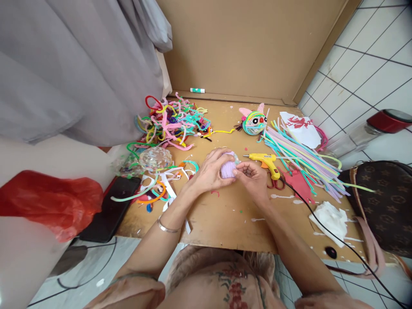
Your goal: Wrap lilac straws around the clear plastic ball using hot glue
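A small ball wrapped in lilac pipe cleaner is at the middle of the table, with a clear, uncovered part on its upper right. My left hand is wrapped round it from the left. At its right side, my right hand pinches with thumb and forefinger at the ball's edge; what lies between the fingertips is too small to make out. Just right of my hands, a yellow glue gun lies on its side, nozzle to the left. Behind it sits a finished-looking striped ball with pink ears and googly eyes.
Tangled pipe cleaners and clear plastic balls fill the left; straight pipe cleaners fan out right. A black cable crosses the right side near a white cloth and a brown bag. A phone lies left.
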